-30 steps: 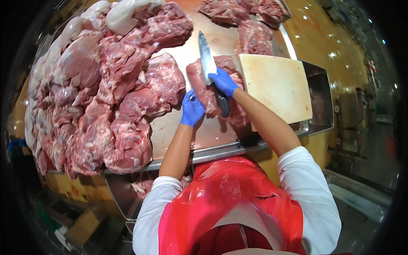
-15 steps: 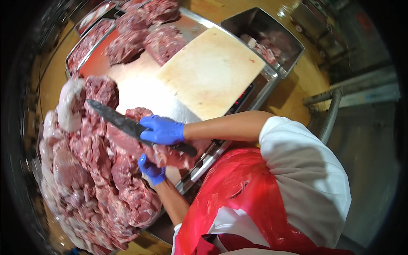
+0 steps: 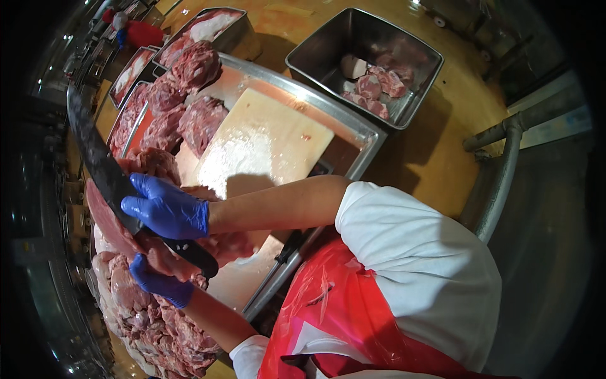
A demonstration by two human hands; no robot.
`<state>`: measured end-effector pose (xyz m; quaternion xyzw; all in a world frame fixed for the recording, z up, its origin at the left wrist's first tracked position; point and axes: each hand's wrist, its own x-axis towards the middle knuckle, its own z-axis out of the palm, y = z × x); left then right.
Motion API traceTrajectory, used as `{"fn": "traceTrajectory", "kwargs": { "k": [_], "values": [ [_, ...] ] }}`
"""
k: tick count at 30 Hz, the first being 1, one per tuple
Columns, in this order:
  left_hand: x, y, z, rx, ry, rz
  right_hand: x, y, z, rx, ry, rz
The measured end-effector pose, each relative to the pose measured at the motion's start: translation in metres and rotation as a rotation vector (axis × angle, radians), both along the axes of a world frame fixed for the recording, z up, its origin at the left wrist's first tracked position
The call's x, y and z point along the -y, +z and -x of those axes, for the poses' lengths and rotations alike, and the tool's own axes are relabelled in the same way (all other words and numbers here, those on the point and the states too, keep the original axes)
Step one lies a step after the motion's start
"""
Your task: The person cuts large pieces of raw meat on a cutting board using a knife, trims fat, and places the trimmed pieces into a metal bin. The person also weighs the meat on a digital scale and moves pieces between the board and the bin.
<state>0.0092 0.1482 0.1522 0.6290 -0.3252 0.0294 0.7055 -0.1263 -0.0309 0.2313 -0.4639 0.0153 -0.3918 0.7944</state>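
Observation:
My right hand (image 3: 169,207), in a blue glove, grips a large knife (image 3: 93,136) near where the dark blade meets its black handle (image 3: 199,259). The blade points up and left. Directly beneath lies a pink slab of meat (image 3: 108,222); my left hand (image 3: 158,281), also gloved, grips its lower edge, with the fingertips partly hidden. Below and left is a big pile of raw meat (image 3: 126,312). A pale cutting board (image 3: 265,136) sits beyond my right forearm, with several meat chunks (image 3: 196,126) along its left side.
A deep steel bin (image 3: 306,60) holding meat pieces stands at the upper right. Steel trays (image 3: 243,28) of meat line the back left. The metal table edge (image 3: 369,148) runs diagonally. A pipe railing (image 3: 499,196) is at right. Someone in red (image 3: 142,31) is at upper left.
The view has swung right, showing more of the bin and trays. Both hands, with knife and meat, have moved left in the picture and appear raised nearer the camera.

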Motion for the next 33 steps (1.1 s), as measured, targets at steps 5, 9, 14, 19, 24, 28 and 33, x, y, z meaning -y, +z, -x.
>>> {"fn": "traceTrajectory", "kwargs": {
  "k": [5, 9, 14, 19, 24, 28, 33],
  "values": [
    [0.068, -0.08, 0.061, -0.832, -0.285, 0.164, 0.051, -0.068, 0.012, -0.497, -0.147, 0.34],
    [0.046, -0.156, 0.072, -0.804, -0.42, -0.369, 0.069, -0.153, 0.022, -0.603, -0.024, 0.448],
    [0.034, -0.123, 0.057, -0.85, -0.368, -0.496, 0.093, -0.187, 0.017, -0.541, -0.119, 0.824],
    [0.028, -0.125, 0.011, -0.561, 0.103, -0.395, 0.141, -0.165, 0.145, -0.311, -0.316, 1.056],
    [0.151, -0.114, 0.035, -0.245, -0.041, -0.322, 0.202, -0.17, 0.241, -0.648, -0.098, -0.082],
    [0.126, -0.138, 0.039, -0.179, -0.016, -0.4, 0.175, -0.201, 0.243, -0.691, -0.109, -0.245],
    [0.086, -0.142, 0.055, -0.347, 0.028, -0.199, 0.167, -0.204, 0.224, -0.803, -0.093, -0.127]
  ]
}}
